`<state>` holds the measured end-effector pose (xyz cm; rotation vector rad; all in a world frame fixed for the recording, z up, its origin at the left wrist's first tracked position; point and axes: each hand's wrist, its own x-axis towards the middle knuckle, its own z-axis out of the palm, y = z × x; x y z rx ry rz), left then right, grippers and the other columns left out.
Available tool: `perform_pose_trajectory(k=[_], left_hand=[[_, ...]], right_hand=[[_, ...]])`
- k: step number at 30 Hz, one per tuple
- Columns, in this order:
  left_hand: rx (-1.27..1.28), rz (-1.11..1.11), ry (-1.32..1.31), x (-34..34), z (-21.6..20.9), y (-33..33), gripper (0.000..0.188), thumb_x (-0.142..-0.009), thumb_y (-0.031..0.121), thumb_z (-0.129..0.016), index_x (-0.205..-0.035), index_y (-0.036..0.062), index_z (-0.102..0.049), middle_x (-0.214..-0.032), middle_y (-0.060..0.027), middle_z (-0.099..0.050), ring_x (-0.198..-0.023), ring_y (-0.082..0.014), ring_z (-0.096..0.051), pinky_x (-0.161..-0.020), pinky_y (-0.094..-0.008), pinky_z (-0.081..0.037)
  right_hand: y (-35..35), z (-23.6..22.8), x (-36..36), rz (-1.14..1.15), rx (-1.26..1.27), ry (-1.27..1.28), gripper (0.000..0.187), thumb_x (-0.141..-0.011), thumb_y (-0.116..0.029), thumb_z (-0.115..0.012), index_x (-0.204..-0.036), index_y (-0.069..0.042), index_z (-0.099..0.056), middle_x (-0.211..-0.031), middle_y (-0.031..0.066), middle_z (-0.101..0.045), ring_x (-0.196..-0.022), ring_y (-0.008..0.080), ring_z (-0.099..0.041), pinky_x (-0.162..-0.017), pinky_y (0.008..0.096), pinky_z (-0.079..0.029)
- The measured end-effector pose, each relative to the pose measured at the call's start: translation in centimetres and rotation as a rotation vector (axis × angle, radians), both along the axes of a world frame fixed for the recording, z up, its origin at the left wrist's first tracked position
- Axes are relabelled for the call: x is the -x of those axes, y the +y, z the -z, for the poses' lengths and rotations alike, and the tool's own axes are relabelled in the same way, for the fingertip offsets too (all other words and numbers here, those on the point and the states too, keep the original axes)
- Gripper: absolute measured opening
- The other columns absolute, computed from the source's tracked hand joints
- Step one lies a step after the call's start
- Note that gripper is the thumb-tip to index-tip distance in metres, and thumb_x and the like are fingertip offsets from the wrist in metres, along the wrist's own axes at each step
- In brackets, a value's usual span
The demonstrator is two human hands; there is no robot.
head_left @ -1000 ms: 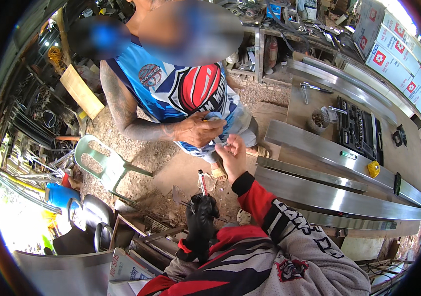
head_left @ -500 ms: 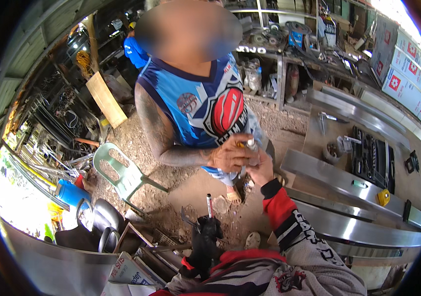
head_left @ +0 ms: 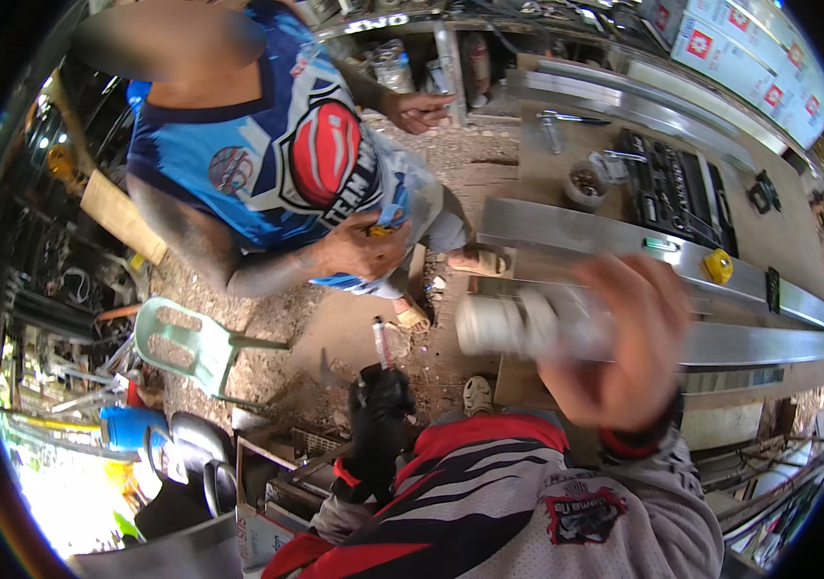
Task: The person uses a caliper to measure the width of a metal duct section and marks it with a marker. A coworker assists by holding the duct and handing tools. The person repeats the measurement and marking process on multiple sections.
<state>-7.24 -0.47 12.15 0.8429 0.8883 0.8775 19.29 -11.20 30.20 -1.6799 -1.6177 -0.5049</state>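
My right hand, bare and smeared by motion, grips a small clear bottle with a white cap. It is raised close in front of me, with the cap end pointing left. A black glove covers my left hand, low near my body. Its fingers are closed on a white and red marker with a dark tip, which stands upright. A thin dark hooked piece shows beside that glove; I cannot tell if it is held. Facing me, another person's hand holds something small, yellow and blue.
Long metal channels lie on the workbench at right, with a socket set, a yellow tape measure and a tub of small parts. A green plastic chair stands left. Boxes are beside my left arm.
My right hand has drawn back from the other person's hand with the bottle in it. The other person's arms have parted. My view has swung right and down.
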Motion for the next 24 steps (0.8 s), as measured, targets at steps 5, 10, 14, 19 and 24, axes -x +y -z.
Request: perform_pose_trajectory(k=[5, 10, 14, 19, 24], left_hand=[[-0.03, 0.115, -0.003, -2.0, -0.6, 0.7, 0.017, -0.097, 0.021, -0.063, -0.101, 0.0047, -0.061, -0.08, -0.0044, -0.062, -0.064, -0.0132, -0.058, -0.057, -0.0287, -0.048], [-0.002, 0.127, -0.066, -3.4, -0.8, 1.0, 0.017, -0.097, 0.02, -0.063, -0.103, 0.0056, -0.059, -0.086, -0.0063, -0.063, -0.066, -0.0147, -0.06, -0.057, -0.0305, -0.05], [-0.015, 0.134, -0.087, -3.3, -0.3, 1.1, 0.016, -0.096, 0.019, -0.063, -0.104, 0.0056, -0.059, -0.089, -0.0067, -0.064, -0.067, -0.0146, -0.06, -0.058, -0.0304, -0.05], [-0.011, 0.136, -0.043, -3.1, 0.2, 1.4, 0.017, -0.096, 0.019, -0.063, -0.105, 0.0053, -0.059, -0.088, -0.0065, -0.064, -0.067, -0.0143, -0.06, -0.058, -0.0303, -0.05], [-0.001, 0.113, -0.043, -3.3, 0.6, 1.6, 0.019, -0.095, 0.02, -0.064, -0.105, 0.0049, -0.059, -0.087, -0.006, -0.063, -0.067, -0.0135, -0.058, -0.058, -0.0311, -0.049]], right_hand=[[-2.8, -5.1, 2.9, -0.072, -0.145, -0.145, 0.044, -0.08, -0.023, -0.071, -0.116, -0.001, -0.058, -0.085, 0.0155, -0.059, -0.071, 0.0284, -0.055, -0.063, 0.0394, -0.044], [-2.5, -7.3, 4.4, 0.038, -0.239, -0.214, 0.043, -0.085, -0.027, -0.069, -0.117, -0.001, -0.057, -0.082, 0.0139, -0.057, -0.067, 0.026, -0.053, -0.06, 0.0372, -0.043], [-2.5, -8.0, 5.0, 0.084, -0.276, -0.229, 0.042, -0.089, -0.03, -0.068, -0.117, -0.001, -0.056, -0.079, 0.0125, -0.056, -0.065, 0.024, -0.051, -0.058, 0.0354, -0.041], [-2.0, -8.3, 5.6, 0.14, -0.314, -0.22, 0.042, -0.094, -0.034, -0.066, -0.118, -0.001, -0.055, -0.076, 0.0109, -0.055, -0.062, 0.0216, -0.048, -0.055, 0.0331, -0.04], [-0.5, -7.3, 4.2, -0.02, -0.246, -0.071, 0.051, -0.088, -0.033, -0.068, -0.124, 0.0, -0.053, -0.086, 0.013, -0.056, -0.069, 0.0222, -0.051, -0.059, 0.0367, -0.04]])
